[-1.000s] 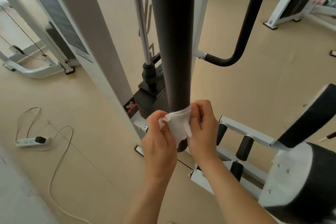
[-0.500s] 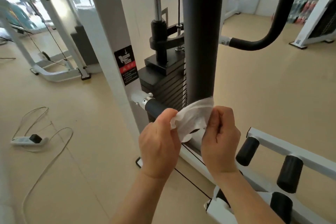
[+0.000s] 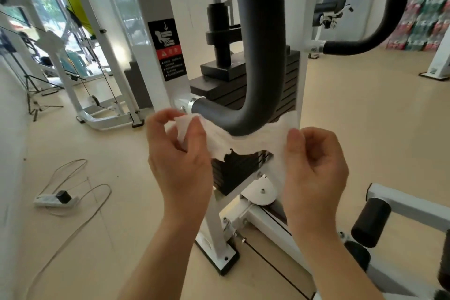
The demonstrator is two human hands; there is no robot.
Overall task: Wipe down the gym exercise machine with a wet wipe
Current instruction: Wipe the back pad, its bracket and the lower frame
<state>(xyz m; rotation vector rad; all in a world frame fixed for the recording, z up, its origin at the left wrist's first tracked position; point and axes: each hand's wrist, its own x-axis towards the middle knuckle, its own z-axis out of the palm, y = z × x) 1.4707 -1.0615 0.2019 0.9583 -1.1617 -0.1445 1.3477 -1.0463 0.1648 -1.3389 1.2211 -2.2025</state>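
Wet wipe is stretched like a sling under the lower bend of the dark padded bar, lying against its underside; the left hand pinches one end between thumb and fingers; the right hand has its fingers curled round the other end, so each grip is closed on the wipe. I judge the job to be in mid-course, with the bend being rubbed now; no surface shows plainly whether it is already clean. Probably left are the short run of bar to the white upright, the weight stack behind, the second padded bar to the right, and the foam rollers lower right; a power strip lies on the floor, well apart.
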